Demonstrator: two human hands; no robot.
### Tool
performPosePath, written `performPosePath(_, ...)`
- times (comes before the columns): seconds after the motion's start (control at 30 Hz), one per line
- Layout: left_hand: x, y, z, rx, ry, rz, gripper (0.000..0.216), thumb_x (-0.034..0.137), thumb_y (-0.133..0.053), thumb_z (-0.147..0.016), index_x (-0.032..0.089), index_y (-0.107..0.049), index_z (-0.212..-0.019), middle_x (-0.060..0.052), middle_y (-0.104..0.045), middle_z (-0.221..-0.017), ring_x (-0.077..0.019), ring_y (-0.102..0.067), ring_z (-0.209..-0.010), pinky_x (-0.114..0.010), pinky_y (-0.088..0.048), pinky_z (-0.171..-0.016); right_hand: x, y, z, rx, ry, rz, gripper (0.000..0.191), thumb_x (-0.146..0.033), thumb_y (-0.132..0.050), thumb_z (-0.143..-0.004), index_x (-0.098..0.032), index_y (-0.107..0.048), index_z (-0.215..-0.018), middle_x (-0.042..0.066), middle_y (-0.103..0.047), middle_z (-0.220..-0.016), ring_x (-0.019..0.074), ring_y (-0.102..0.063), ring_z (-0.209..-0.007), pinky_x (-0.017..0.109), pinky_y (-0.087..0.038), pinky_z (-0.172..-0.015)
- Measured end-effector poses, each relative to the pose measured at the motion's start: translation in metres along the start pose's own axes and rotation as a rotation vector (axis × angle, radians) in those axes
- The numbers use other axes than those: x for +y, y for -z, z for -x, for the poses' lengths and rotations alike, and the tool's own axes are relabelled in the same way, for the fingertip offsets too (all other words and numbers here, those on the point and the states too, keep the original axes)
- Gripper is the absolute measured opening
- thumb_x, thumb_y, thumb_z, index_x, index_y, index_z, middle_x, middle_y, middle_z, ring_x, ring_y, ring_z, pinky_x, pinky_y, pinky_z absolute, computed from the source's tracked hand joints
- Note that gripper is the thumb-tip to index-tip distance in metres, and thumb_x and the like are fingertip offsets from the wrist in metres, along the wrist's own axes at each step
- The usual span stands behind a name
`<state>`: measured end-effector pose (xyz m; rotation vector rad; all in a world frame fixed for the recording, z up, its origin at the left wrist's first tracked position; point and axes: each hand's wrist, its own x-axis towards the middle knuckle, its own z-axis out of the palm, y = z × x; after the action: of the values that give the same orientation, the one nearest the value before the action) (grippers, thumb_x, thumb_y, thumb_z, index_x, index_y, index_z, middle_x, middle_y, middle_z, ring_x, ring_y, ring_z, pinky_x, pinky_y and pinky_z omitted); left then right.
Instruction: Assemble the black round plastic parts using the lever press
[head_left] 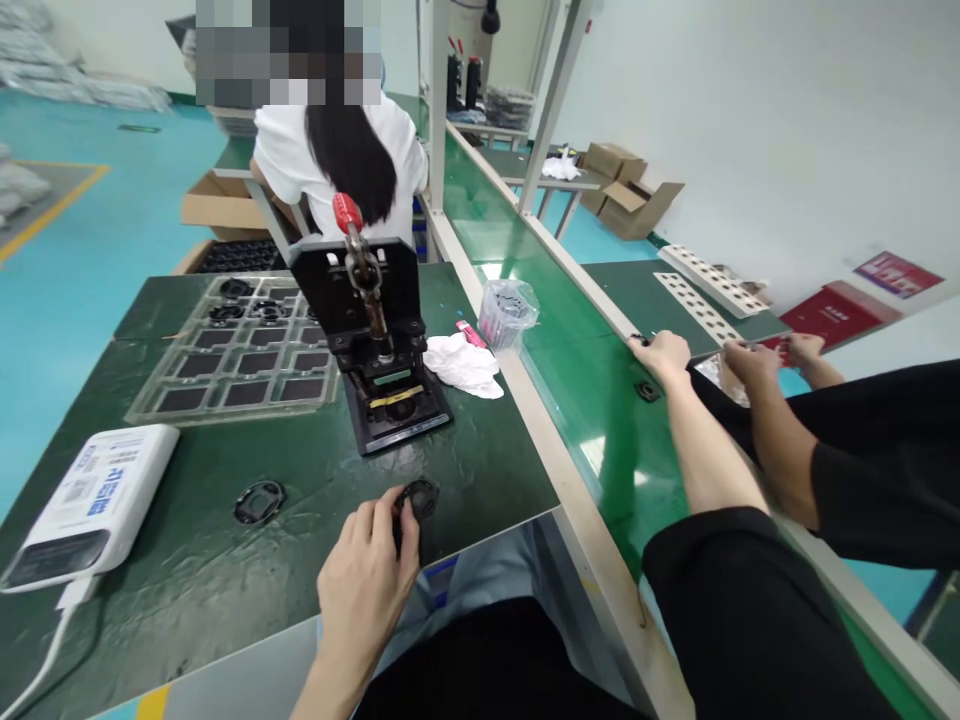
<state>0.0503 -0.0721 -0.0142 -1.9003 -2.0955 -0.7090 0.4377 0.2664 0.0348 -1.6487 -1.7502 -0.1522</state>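
My left hand (367,570) is low over the front of the green table, thumb and fingers pinched on the edge of a round black plastic part (418,497). A similar black part (259,502) lies flat on the table to its left. My right hand (664,355) reaches out over the green conveyor belt, its fingers closed on a small dark piece that is mostly hidden. Just below that hand, another black part (647,390) rests on the belt. Behind my left hand stands a black toggle-clamp fixture (397,405) with a red handle and its upper plate raised.
A clear compartment tray (232,365) with several black parts lies at the table's left rear. Nearer are a white power bank (94,500) with a cable, a crumpled white cloth (461,365) and a lined plastic cup (506,312). Co-workers sit ahead and stand at right.
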Motion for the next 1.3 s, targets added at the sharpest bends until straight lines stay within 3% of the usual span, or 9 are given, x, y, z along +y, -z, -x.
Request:
performPosePath(0.13,-0.008,0.007,0.004,-0.029,0.026,0.136,0.022,0.028,-0.054,-0.101,0.020,-0.059,-0.121,-0.008,-0.071,-0.097,-0.0260,-0.067,-0.086,-0.036,-0.054,-0.073,0.007,0.002,0.008,0.018,-0.039,-0.017,0.060,-0.087,-0.056,-0.073,-0.030,-0.050,-0.056,0.001,-0.037,-0.049,0.0276,-0.055,-0.062,0.049,-0.044,-0.066)
performPosePath(0.23,-0.023,0.014,-0.008,-0.142,-0.062,0.348,0.031,0.025,-0.055,-0.100,0.023,-0.056,-0.130,-0.010,-0.070,-0.117,-0.0272,-0.065,-0.107,-0.040,-0.057,-0.091,-0.006,0.013,0.027,0.014,-0.018,-0.048,0.063,-0.084,-0.041,-0.085,-0.027,-0.057,-0.062,0.003,-0.039,-0.052,0.0279,-0.056,-0.063,0.051,-0.042,-0.069)
performPosePath(0.37,-0.041,0.021,-0.029,-0.414,-0.252,0.540,0.053,0.018,-0.056,-0.098,0.028,-0.045,-0.148,-0.008,-0.064,-0.139,-0.0257,-0.057,-0.123,-0.042,-0.054,-0.103,-0.059,0.033,0.076,-0.166,0.107,-0.140,0.056,-0.070,-0.034,-0.098,-0.032,-0.069,-0.078,0.008,-0.058,-0.064,0.0294,-0.059,-0.067,0.048,-0.042,-0.065)
performPosePath(0.47,-0.043,0.016,-0.033,-0.476,-0.284,0.552,0.060,0.019,-0.061,-0.097,0.028,-0.041,-0.153,-0.009,-0.067,-0.129,-0.0253,-0.059,-0.118,-0.041,-0.056,-0.098,-0.122,0.035,0.119,-0.353,0.269,-0.328,0.050,-0.063,-0.041,-0.101,-0.029,-0.074,-0.086,0.009,-0.069,-0.086,0.0264,-0.062,-0.084,0.045,-0.047,-0.075)
performPosePath(0.6,-0.033,0.002,-0.021,-0.376,-0.143,0.539,0.064,0.034,-0.073,-0.093,0.022,-0.042,-0.148,-0.011,-0.070,-0.121,-0.0283,-0.061,-0.111,-0.044,-0.056,-0.093,-0.207,0.003,0.156,-0.665,0.297,-0.725,0.043,-0.053,-0.046,-0.104,-0.021,-0.076,-0.103,0.004,-0.066,-0.074,0.0157,-0.059,-0.065,0.030,-0.048,-0.061)
performPosePath(0.77,-0.033,0.000,-0.008,-0.366,-0.049,0.622,0.081,0.037,-0.080,-0.087,0.024,-0.032,-0.151,-0.009,-0.069,-0.129,-0.0284,-0.062,-0.113,-0.045,-0.055,-0.095,-0.269,-0.058,0.160,-0.627,0.399,-0.868,0.038,-0.048,-0.049,-0.103,-0.021,-0.075,-0.097,0.007,-0.074,-0.088,0.0193,-0.066,-0.080,0.033,-0.053,-0.073)
performPosePath(1.0,-0.042,0.002,-0.011,-0.384,-0.040,0.712,0.076,0.027,-0.078,-0.089,0.024,-0.034,-0.150,-0.009,-0.069,-0.129,-0.0274,-0.063,-0.116,-0.045,-0.055,-0.098,-0.285,-0.087,0.160,-0.573,0.455,-0.824,0.040,-0.043,-0.050,-0.102,-0.022,-0.064,-0.071,0.009,-0.078,-0.094,0.0223,-0.069,-0.089,0.037,-0.054,-0.079)
performPosePath(1.17,-0.042,0.001,-0.012,-0.376,-0.053,0.701,0.071,0.025,-0.076,-0.089,0.021,-0.036,-0.148,-0.009,-0.070,-0.128,-0.0270,-0.063,-0.115,-0.045,-0.056,-0.097,-0.274,-0.051,0.167,-0.460,0.330,-0.883,0.038,-0.038,-0.048,-0.104,-0.021,-0.067,-0.076,0.007,-0.075,-0.088,0.0184,-0.068,-0.084,0.033,-0.054,-0.080)
performPosePath(1.3,-0.043,-0.001,-0.011,-0.369,-0.050,0.706,0.071,0.026,-0.074,-0.092,0.022,-0.033,-0.149,-0.010,-0.068,-0.129,-0.0263,-0.062,-0.116,-0.044,-0.055,-0.099,-0.259,-0.007,0.184,-0.733,0.168,-0.892,0.025,-0.039,-0.058,-0.100,-0.021,-0.075,-0.099,0.004,-0.073,-0.085,0.0148,-0.067,-0.075,0.027,-0.055,-0.070)
